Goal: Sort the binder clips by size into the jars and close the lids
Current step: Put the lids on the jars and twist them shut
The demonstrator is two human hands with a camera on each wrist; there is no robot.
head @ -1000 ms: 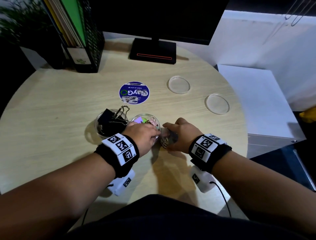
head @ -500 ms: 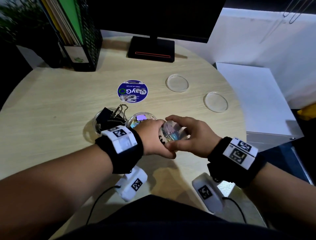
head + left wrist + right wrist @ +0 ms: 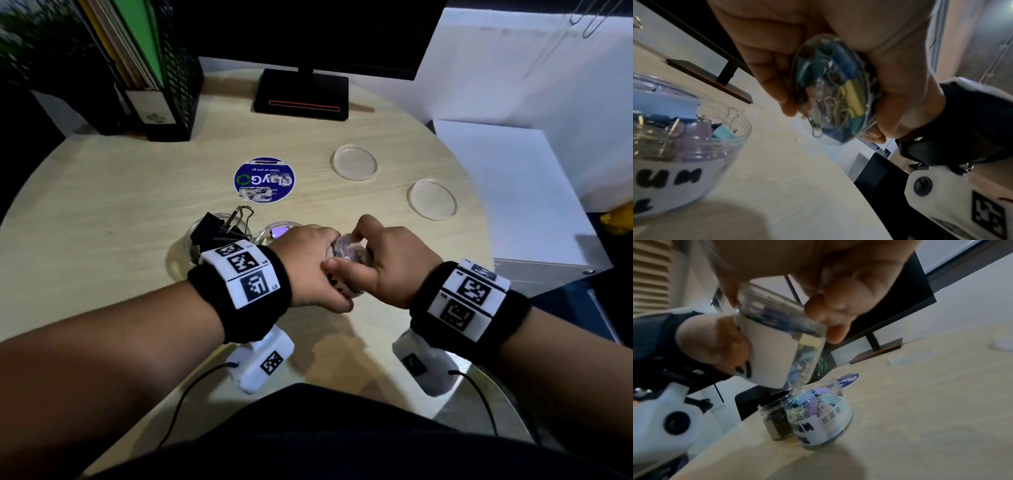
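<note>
Standing at the far left of a round wooden table (image 3: 102,212), a black mesh file holder (image 3: 171,78) keeps folders upright. Nearer the person, an open jar of large black binder clips (image 3: 219,229) sits just beside an open jar of pastel medium clips (image 3: 818,412), which bears a handwritten label. Behind them lies a round blue sticker (image 3: 264,179), and a monitor base (image 3: 301,94) stands at the back edge. The left hand (image 3: 308,267) wraps its curled fingers around the body of a small clear jar (image 3: 834,91), lifted off the table and tilted, with blue, teal and yellow small clips inside. The right hand (image 3: 390,263) meets it from the other side, thumb and fingertips clamped on the jar's top end; whether a lid is under them cannot be told. Further right, two clear lids (image 3: 353,161) (image 3: 432,198) lie flat on the table, apart from each other and well apart from the jars.
</note>
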